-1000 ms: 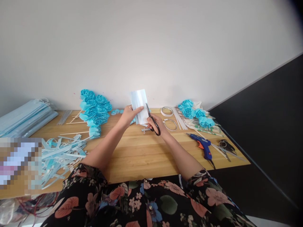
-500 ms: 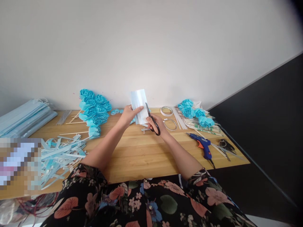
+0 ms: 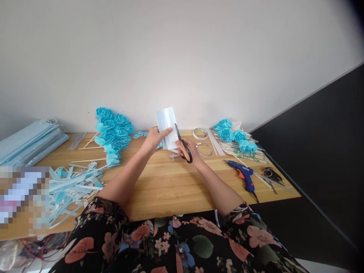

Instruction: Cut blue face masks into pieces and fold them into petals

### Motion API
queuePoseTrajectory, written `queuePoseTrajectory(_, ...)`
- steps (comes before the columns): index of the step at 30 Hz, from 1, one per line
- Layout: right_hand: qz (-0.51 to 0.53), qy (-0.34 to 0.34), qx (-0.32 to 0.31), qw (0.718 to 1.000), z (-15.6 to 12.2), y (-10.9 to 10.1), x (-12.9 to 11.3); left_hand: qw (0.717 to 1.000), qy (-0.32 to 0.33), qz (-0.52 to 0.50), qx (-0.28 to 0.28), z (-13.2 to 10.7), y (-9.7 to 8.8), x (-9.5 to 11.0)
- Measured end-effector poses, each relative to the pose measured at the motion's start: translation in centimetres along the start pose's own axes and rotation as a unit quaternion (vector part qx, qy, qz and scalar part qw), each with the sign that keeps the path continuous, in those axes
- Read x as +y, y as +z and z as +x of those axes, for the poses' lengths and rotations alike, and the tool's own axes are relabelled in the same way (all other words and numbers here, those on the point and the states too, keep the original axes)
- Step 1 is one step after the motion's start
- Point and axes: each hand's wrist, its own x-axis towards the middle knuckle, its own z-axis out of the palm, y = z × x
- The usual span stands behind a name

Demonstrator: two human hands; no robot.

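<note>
My left hand (image 3: 157,137) pinches a pale blue face mask (image 3: 167,118) by its left side, the thumb lying across the front. The mask stands on end above the wooden table, its pleats running lengthwise. Black-handled scissors (image 3: 184,148) are in my right hand (image 3: 190,149), pointing up along the mask's right edge. The blades look nearly closed; whether they bite into the mask cannot be made out. Below the hands, a small piece with a white loop (image 3: 173,155) lies on the table.
Blue fabric roses (image 3: 113,131) stand at the back left, more roses (image 3: 224,131) at the right. Cut strips (image 3: 74,185) and stacked masks (image 3: 28,138) lie left. A blue glue gun (image 3: 244,176), tape rolls (image 3: 200,133) and keys (image 3: 271,174) are on the right of the table (image 3: 170,193).
Hardly anything differs. The mask tilts very slightly to the left at its top; both hands keep the same hold and place.
</note>
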Motion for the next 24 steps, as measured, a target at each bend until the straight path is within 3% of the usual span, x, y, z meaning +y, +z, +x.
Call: queuePoseTrajectory(24,-0.009,0.010,0.010,1.000,-0.08,0.09,0.27,1.000,0.002,0.002,-0.007,-0.10,-0.06,0.06)
